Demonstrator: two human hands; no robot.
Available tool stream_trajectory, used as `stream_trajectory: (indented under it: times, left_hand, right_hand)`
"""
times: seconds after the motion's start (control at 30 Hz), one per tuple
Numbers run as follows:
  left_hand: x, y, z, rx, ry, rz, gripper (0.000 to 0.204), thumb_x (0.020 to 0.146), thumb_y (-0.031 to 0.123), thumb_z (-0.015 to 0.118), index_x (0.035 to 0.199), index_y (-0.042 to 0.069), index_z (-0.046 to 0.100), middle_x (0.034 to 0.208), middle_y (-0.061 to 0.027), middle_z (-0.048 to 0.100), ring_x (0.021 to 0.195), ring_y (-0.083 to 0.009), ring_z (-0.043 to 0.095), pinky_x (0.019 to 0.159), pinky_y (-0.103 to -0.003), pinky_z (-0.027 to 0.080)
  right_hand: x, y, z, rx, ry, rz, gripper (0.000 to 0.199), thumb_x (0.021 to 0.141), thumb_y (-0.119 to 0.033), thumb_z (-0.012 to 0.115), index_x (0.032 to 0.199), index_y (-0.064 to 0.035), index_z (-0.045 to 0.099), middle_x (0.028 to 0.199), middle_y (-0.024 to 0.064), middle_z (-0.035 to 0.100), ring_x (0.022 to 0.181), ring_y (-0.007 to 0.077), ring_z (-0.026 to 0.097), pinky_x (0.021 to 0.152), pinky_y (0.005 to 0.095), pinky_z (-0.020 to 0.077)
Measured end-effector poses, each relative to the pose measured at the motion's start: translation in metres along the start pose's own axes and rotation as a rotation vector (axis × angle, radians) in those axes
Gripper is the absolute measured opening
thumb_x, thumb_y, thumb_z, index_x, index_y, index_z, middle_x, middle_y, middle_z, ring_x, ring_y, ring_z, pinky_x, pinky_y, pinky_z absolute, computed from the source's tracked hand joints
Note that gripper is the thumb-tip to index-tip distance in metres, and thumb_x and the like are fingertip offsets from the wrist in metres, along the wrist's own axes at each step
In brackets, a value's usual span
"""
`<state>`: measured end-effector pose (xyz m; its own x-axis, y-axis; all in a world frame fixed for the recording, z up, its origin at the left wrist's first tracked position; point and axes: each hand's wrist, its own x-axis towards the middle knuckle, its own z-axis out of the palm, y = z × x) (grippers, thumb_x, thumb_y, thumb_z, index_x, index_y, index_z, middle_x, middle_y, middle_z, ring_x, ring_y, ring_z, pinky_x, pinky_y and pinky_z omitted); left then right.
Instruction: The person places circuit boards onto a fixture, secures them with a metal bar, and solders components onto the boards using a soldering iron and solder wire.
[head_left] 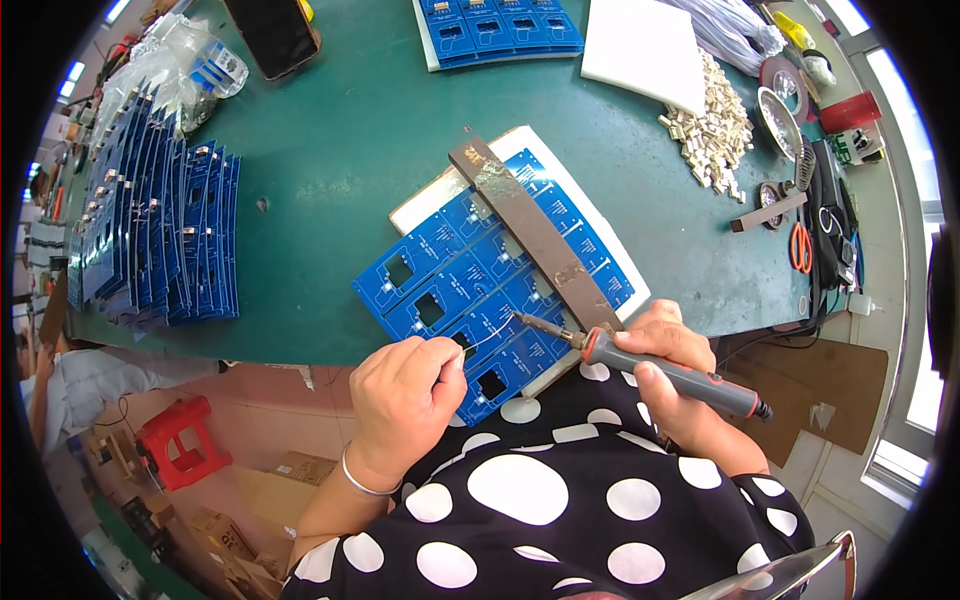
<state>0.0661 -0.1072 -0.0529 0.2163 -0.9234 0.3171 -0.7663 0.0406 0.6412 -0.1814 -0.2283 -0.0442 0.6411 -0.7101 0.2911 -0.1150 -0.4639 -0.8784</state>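
Note:
A panel of blue circuit boards [447, 262] lies tilted on a white pad [619, 248] at the near edge of the green bench. Across the panel rests a long brown bar [535, 235]. My right hand [672, 370] grips a grey soldering iron [676, 375], its tip angled left onto the boards. Pinched in my left hand [408, 395] is a thin strand of solder wire [493, 336], whose far end meets the board close to the iron's tip. My left fingers hide the rest of the wire.
Upright rows of blue boards [155, 215] stand at left, near a phone [274, 38]. Farther back lie another board panel [497, 30] and a white foam sheet [643, 50]. A pile of small pale parts [712, 130] and orange scissors [801, 247] are at right.

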Motion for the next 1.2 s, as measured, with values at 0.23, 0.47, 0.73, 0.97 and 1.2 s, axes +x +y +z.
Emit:
stream_trajectory:
  times: [0.23,0.47,0.73,0.97,1.2]
  left_hand:
    - [0.003,0.001,0.001,0.048,0.003,0.019,0.015,0.072,-0.005,0.067,0.080,0.006,0.060,0.064,-0.0073,0.057,0.053,-0.0231,0.054,0.050,-0.033,0.043]
    - [0.006,0.001,0.002,0.072,0.004,0.027,0.014,0.071,-0.005,0.067,0.079,0.005,0.060,0.065,-0.0083,0.058,0.054,-0.0243,0.055,0.051,-0.033,0.044]
    - [0.012,0.002,0.003,0.079,-0.001,0.022,0.014,0.071,-0.005,0.067,0.079,0.005,0.060,0.066,-0.0089,0.059,0.054,-0.0251,0.056,0.051,-0.033,0.044]
    - [0.012,0.004,0.002,0.082,-0.005,0.029,0.014,0.070,-0.004,0.068,0.078,0.006,0.062,0.065,-0.0088,0.058,0.054,-0.0249,0.055,0.050,-0.034,0.044]
    - [0.003,0.005,-0.002,0.082,-0.059,0.018,0.015,0.068,-0.002,0.069,0.078,0.007,0.062,0.070,-0.0072,0.060,0.063,-0.0244,0.058,0.056,-0.034,0.045]
  right_hand:
    - [0.003,0.001,0.002,0.006,-0.003,0.008,0.022,0.078,-0.013,0.066,0.096,-0.0002,0.070,0.083,0.0088,0.069,0.071,0.0212,0.062,0.081,0.0362,0.0416]
    - [0.008,0.003,0.003,-0.001,0.000,-0.007,0.022,0.079,-0.015,0.066,0.095,-0.0005,0.070,0.082,0.0082,0.069,0.072,0.0209,0.063,0.081,0.0362,0.0415]
    - [0.015,0.001,0.002,-0.014,-0.011,0.001,0.021,0.078,-0.015,0.066,0.093,-0.0008,0.070,0.082,0.0080,0.069,0.071,0.0207,0.063,0.080,0.0362,0.0414]
    - [0.021,0.000,-0.002,-0.070,-0.022,-0.050,0.019,0.076,-0.017,0.066,0.087,-0.0022,0.071,0.078,0.0078,0.068,0.068,0.0200,0.063,0.077,0.0350,0.0403]
    - [0.015,-0.001,-0.008,-0.075,-0.040,-0.069,0.018,0.078,-0.018,0.065,0.086,-0.0028,0.070,0.075,0.0069,0.066,0.066,0.0201,0.062,0.077,0.0356,0.0398]
